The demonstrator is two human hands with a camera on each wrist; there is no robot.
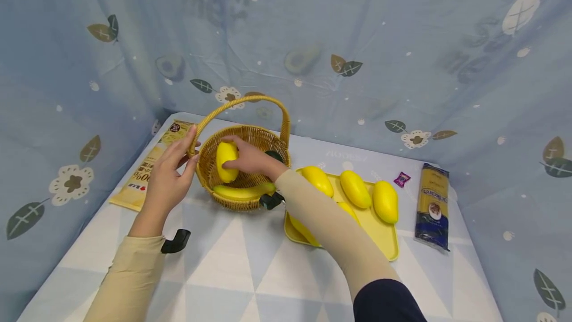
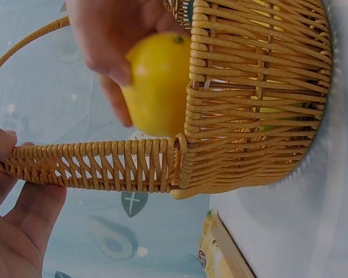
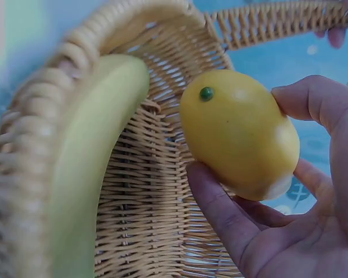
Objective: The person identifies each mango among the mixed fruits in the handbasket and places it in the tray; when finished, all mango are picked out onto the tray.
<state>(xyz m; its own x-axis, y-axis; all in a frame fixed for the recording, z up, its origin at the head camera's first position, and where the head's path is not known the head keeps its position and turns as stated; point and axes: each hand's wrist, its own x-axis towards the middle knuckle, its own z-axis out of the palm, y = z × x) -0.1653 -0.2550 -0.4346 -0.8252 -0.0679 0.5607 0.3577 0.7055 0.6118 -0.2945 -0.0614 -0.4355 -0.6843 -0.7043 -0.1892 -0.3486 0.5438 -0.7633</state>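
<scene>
A wicker basket [image 1: 256,138] with a tall arched handle stands at the left of the table. My left hand [image 1: 172,178] grips one side of that handle [image 2: 98,168] between thumb and fingers. Inside the rim, my right hand [image 1: 254,157] holds a yellow mango [image 1: 227,162] with its thumb on one side and fingers on the other. The right wrist view shows the mango [image 3: 238,133] above the woven floor, its green stem end exposed. A banana [image 1: 243,192] lies along the basket's near side. Behind the right hand a dark green item [image 1: 274,155] is partly hidden.
A yellow tray [image 1: 373,235] with several mangoes [image 1: 355,189] sits right of the basket, partly under my right forearm. Farther right are a small purple wrapped candy [image 1: 402,179] and a blue-and-gold packet [image 1: 432,207]. A yellow packet [image 1: 134,190] lies left of the basket.
</scene>
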